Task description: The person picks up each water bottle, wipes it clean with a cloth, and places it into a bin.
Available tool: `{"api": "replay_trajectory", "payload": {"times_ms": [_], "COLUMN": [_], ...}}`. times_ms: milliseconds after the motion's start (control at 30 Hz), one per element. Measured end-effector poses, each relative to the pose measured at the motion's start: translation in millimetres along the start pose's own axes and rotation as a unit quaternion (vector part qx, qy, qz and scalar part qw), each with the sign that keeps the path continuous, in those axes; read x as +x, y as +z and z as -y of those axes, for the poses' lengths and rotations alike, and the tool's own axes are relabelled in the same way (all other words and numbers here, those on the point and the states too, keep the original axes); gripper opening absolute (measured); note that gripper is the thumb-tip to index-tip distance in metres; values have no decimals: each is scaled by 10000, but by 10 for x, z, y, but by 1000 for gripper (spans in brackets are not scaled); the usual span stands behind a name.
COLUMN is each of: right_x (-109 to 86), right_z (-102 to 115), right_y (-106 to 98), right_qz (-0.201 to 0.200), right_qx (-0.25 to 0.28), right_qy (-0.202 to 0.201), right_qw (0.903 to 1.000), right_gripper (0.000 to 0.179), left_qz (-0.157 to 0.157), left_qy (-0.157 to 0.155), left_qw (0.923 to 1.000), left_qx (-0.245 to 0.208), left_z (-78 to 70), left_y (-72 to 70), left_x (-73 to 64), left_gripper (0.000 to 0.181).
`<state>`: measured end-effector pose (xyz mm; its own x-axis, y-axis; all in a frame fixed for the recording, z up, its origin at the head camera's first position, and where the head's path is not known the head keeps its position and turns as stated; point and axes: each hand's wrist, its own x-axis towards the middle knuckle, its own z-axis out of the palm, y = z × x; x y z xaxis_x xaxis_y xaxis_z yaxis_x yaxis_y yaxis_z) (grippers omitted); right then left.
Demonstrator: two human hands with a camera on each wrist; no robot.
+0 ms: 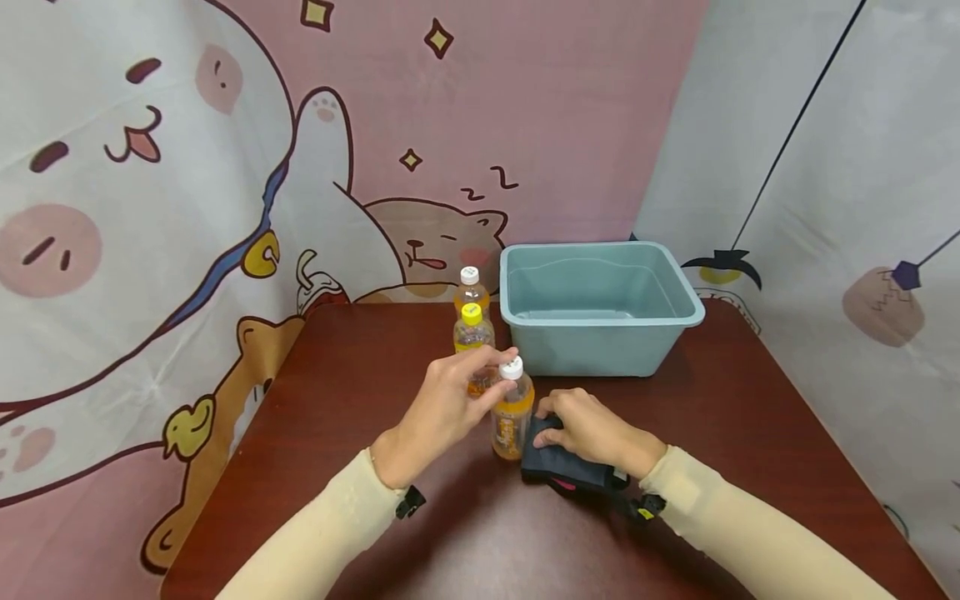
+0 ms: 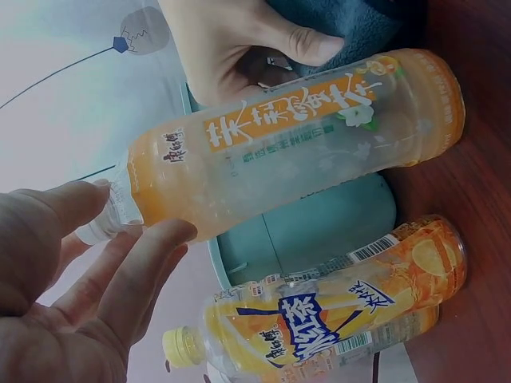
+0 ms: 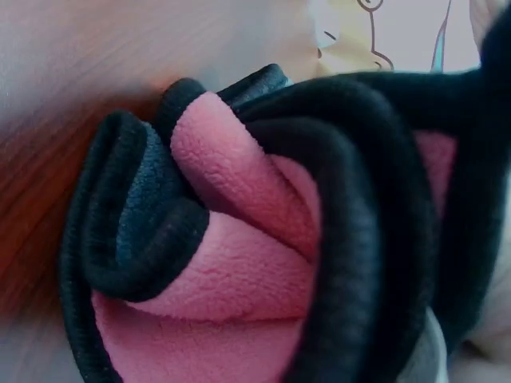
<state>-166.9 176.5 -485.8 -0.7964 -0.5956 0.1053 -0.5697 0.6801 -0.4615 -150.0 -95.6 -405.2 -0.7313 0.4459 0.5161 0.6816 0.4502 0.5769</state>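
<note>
Your left hand (image 1: 450, 396) pinches the near bottle (image 1: 512, 427) up top; your right hand (image 1: 588, 423) grips the cloth (image 1: 562, 465), whose sideways shove could tip that bottle.

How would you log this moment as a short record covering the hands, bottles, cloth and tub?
Left hand: fingers around the neck of the front bottle
Right hand: grips the cloth
Front bottle: upright, white cap
Bottles behind: yellow-capped bottle, then rear bottle with white cap, both upright
Cloth: folded, dark outside, pink inside
Tub: blue-grey, beyond the cloth
Surface: reddish-brown table
</note>
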Motion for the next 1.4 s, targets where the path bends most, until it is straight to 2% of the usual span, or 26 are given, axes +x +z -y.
{"api": "replay_trajectory", "payload": {"times_ms": [267,633,800,1100,1400], "right_x": [-30,-60,-75,-15,23], "right_z": [24,172,231,325,392], "right_y": [-38,-218,-288,-432,-507], "right_qz": [-244,-1282,-1610,-2213,-2320], "right_qx": [314,703,819,838,838], "right_qy": [150,136,99,-311,-565], "right_qw": [9991,9892,9835,9711,9675], "right_gripper": [29,28,30,30,29], "left_qz": [50,-1,-13,-86,-77], "left_qy": [-26,-5,12,135,160], "left_qw": [10000,9999,10000,9998,9998], "left_qx": [72,126,88,68,126], "left_z": [-8,0,8,-3,-39], "left_y": [-17,-30,-28,-7,13], "left_x": [16,14,12,5,4], "left_gripper": [38,36,35,32,33]}}
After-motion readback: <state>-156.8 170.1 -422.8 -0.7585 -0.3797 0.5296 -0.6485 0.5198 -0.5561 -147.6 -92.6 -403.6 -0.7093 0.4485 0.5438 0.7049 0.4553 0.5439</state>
